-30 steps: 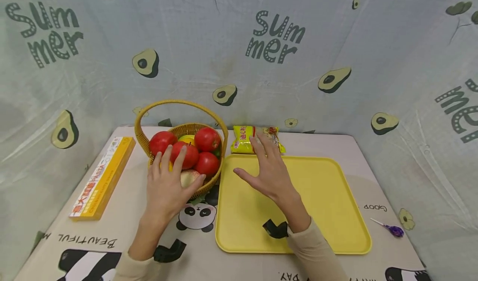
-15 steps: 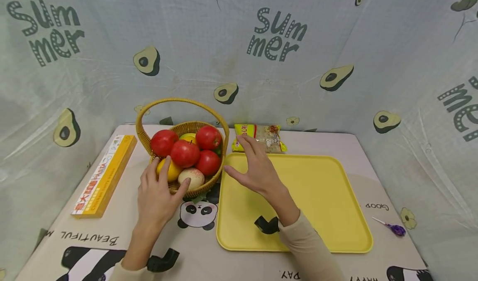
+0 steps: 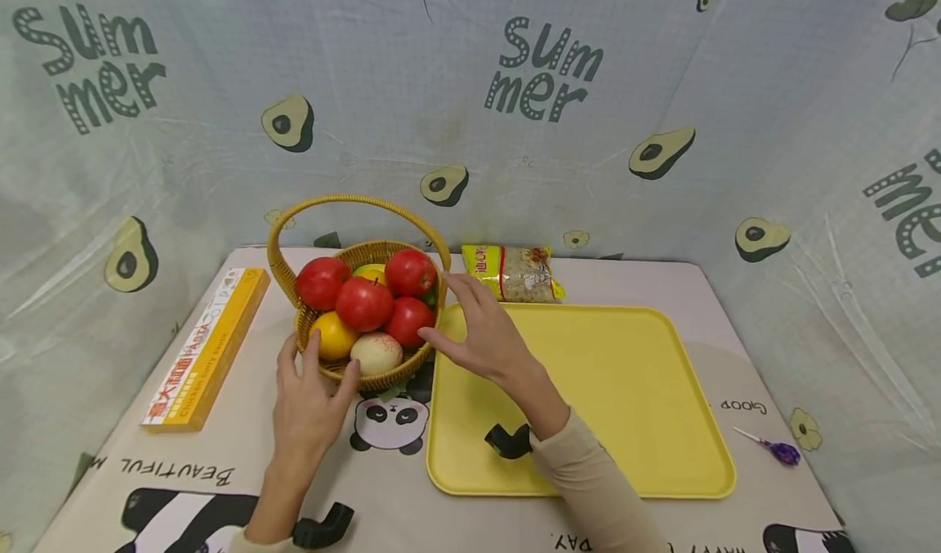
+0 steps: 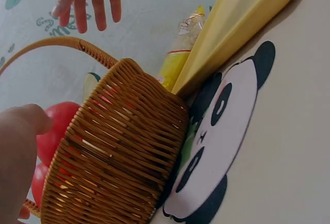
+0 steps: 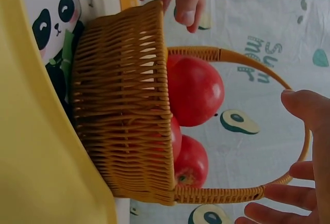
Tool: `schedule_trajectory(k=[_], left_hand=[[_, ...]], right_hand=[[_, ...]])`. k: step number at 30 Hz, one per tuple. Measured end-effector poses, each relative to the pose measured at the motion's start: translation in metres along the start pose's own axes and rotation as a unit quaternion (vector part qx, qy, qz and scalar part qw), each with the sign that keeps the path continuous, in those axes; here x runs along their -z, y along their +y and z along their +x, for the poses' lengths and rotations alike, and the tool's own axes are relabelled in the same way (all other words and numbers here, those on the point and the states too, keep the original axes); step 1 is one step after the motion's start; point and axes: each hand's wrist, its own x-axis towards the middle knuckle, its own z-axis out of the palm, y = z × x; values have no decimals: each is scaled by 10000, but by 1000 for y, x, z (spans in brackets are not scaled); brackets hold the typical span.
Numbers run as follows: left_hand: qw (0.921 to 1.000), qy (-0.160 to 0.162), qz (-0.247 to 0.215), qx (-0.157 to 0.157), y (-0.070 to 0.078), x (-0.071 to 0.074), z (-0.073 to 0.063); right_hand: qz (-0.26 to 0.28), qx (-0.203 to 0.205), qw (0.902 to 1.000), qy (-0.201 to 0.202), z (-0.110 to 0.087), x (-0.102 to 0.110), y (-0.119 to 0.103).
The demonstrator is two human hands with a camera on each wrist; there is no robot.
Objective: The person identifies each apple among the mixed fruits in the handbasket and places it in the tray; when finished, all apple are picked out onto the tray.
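My left hand is held loosely spread at the near left side of the wicker basket, thumb apart from the fingers and gripping nothing. My right hand is just as loose and holds nothing, its fingers pointing forward at the basket's right side. The basket stands just ahead of and between both hands. From my head, the right fingertips overlap its edge; my left wrist's view shows that hand raised above the rim with a gap. Whether my left fingertips touch the weave, I can't quite tell.

Only the head view looks down on the full heap: red apples on top, a yellow fruit near my left fingertips and a pale speckled fruit by that thumb. The wrist views show the slatted sides instead.

Below my right forearm and out to its right lies a yellow tray. A snack packet lies beyond my right hand, a pasta box left of my left, and a purple lollipop well right of my right hand.
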Motion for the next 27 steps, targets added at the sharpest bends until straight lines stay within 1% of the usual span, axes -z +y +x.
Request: schedule_trajectory(k=[5, 11, 14, 16, 21, 27], left_hand=[[9991, 173, -361, 128, -6, -5, -3], [9981, 44, -467, 411, -12, -11, -4], [9976, 22, -497, 483, -15, -13, -4], [9975, 47, -507, 493, -16, -14, -5], [9975, 85, -513, 481, -18, -15, -6], [9974, 70, -549, 461, -17, -15, -7]], right_hand=[[106, 52, 9999, -62, 3, -7, -3], [177, 97, 9997, -124, 11, -15, -8], [291, 114, 9993, -227, 16, -20, -10], [405, 36, 9985, -357, 19, -23, -11], [633, -391, 9951, -654, 30, -31, -13], [686, -518, 9929, -824, 42, -40, -17]])
